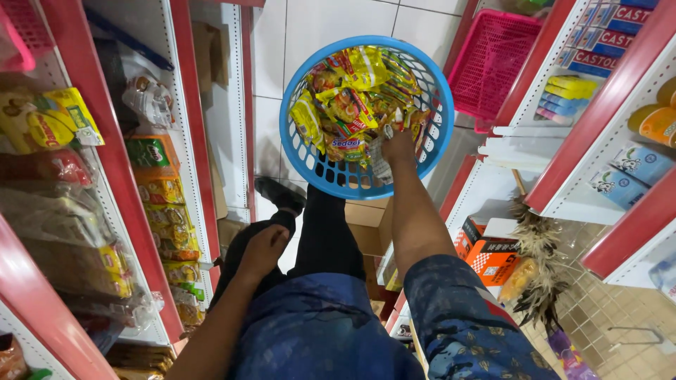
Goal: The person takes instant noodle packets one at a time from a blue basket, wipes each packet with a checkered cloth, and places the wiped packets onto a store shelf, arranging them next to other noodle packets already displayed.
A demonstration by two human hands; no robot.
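A round blue basket (299, 151) sat on the white tiled floor (324, 21) in the upper middle of the frame, heaped with yellow and red noodle packets (348, 105). The right hand (399, 146) reached down into the basket at its lower right side, its fingers closed on a pale printed packet (380, 160) that lay against the rim; the back of the hand faced the camera, so the fingertips were hidden. The bare forearm ran from there down to a dark blue patterned sleeve (458, 324) at the lower right.

The left hand (264, 248) rested on the person's knee, in black trousers (327, 232), just below and left of the basket; it held nothing, its fingers loosely curled. A black shoe (280, 193) showed on the floor just beside the basket's lower left edge.

Outward, red-edged shelves (109, 151) filled the left of the frame, stocked with packets of snacks (46, 119) and sachets of green and orange (158, 176). At the upper right a pink plastic basket (489, 60) stood near the blue one. Further right, more red-edged shelves carried yellow and blue sponges (567, 95) and small cartons (630, 172). An orange box (493, 260) and a feather duster (539, 271) lay low at the right, near the sleeve.
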